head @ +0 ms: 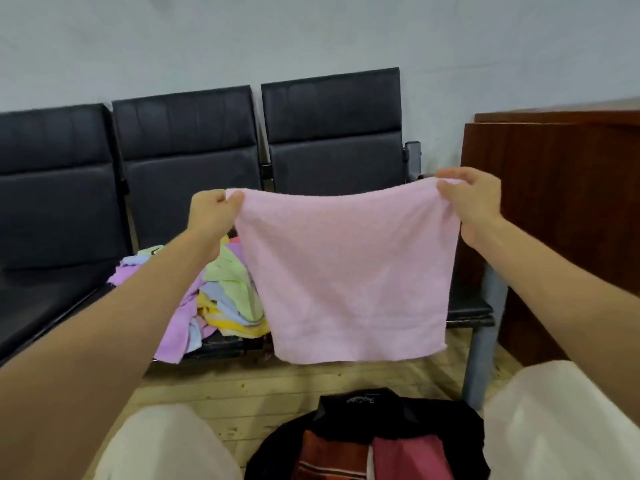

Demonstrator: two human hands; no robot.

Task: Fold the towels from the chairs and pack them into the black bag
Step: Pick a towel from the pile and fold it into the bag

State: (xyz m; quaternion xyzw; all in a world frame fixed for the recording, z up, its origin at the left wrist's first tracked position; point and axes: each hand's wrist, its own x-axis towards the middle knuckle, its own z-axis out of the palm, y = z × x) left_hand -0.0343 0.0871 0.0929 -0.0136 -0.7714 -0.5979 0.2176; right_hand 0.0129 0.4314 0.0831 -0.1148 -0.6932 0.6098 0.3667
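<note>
A pink towel [346,271] hangs spread out in the air in front of the chairs. My left hand [213,213] pinches its upper left corner and my right hand [471,199] pinches its upper right corner. Behind my left forearm, a heap of loose towels [221,292] in purple, green, yellow and blue lies on the middle black chair seat [221,344]. On the floor between my knees sits the black bag [363,420], open, with red and dark pink folded cloth [408,455] inside.
A row of three black padded chairs [187,133] stands against a pale wall. A dark wooden desk [561,188] stands at the right, close to my right arm. The floor [277,386] is light wood planks. My knees in pale trousers flank the bag.
</note>
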